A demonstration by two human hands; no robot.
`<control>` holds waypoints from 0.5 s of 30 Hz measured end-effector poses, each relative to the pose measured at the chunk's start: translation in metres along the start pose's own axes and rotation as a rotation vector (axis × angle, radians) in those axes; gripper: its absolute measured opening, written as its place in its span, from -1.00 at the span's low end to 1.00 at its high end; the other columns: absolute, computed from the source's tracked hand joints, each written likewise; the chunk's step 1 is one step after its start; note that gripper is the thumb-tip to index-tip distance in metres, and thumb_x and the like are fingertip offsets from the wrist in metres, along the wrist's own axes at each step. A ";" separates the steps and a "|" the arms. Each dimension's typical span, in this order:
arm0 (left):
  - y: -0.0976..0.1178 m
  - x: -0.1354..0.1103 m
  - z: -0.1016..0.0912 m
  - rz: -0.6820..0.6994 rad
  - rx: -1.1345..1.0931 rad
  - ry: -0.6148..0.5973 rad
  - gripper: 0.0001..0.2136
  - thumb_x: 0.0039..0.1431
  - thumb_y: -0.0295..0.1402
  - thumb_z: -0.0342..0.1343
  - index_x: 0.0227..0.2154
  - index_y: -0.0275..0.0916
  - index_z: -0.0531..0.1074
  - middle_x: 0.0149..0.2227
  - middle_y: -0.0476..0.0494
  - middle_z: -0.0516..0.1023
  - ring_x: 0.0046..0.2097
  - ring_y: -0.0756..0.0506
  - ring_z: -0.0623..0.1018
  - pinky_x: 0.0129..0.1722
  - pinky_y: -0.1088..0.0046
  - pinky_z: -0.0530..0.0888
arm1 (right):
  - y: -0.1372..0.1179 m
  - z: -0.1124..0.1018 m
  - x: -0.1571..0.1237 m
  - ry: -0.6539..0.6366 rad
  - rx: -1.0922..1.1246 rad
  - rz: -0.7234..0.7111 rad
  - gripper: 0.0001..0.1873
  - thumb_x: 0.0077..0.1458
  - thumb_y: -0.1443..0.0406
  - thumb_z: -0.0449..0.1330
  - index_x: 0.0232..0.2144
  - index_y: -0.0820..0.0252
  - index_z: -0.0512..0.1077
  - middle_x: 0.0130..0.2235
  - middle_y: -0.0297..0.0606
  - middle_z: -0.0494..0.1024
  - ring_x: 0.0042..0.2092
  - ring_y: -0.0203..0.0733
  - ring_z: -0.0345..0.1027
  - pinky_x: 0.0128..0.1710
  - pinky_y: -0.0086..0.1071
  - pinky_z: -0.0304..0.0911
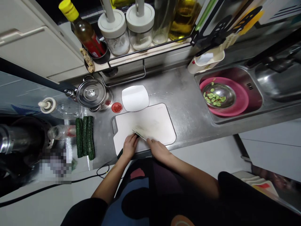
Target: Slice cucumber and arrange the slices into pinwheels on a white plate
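One cutting board (150, 122), steel counter (190, 106), sink (255, 94)

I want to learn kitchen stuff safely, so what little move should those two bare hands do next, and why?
I'd probably curl the left hand in a little before any cut. The right hand holds a thin, shiny metal knife over the white, round-cornered cutting board, and its blade looks very close to the left hand's fingers.
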State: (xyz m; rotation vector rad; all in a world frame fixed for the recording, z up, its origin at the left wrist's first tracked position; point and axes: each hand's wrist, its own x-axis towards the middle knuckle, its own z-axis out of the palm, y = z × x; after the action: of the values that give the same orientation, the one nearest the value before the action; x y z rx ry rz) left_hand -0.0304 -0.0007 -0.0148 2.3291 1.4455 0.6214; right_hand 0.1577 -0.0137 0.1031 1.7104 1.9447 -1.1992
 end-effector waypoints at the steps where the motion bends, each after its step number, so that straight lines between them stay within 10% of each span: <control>1: 0.000 0.000 0.000 0.006 0.003 0.007 -0.77 0.26 -0.31 -0.04 -0.14 -0.21 0.47 -0.14 -0.20 0.56 -0.12 -0.12 0.54 -0.10 0.27 0.51 | 0.000 0.000 0.001 0.001 0.000 -0.002 -0.61 0.13 0.54 -0.17 -0.06 0.23 0.27 -0.19 -0.09 0.51 -0.18 -0.12 0.43 -0.33 -0.40 0.18; 15: -0.001 -0.001 0.002 -0.005 -0.006 0.001 -0.75 0.26 -0.30 -0.05 -0.13 -0.19 0.47 -0.14 -0.20 0.57 -0.13 -0.12 0.55 -0.12 0.26 0.52 | -0.003 -0.002 0.016 -0.010 -0.001 -0.010 -0.62 0.17 0.51 -0.18 -0.04 0.18 0.24 -0.14 -0.12 0.49 -0.12 -0.13 0.41 -0.27 -0.39 0.20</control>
State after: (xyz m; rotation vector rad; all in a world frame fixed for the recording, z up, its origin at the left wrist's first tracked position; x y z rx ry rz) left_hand -0.0307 -0.0014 -0.0173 2.3202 1.4477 0.6239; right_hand 0.1516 -0.0010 0.0945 1.6926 1.9503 -1.2083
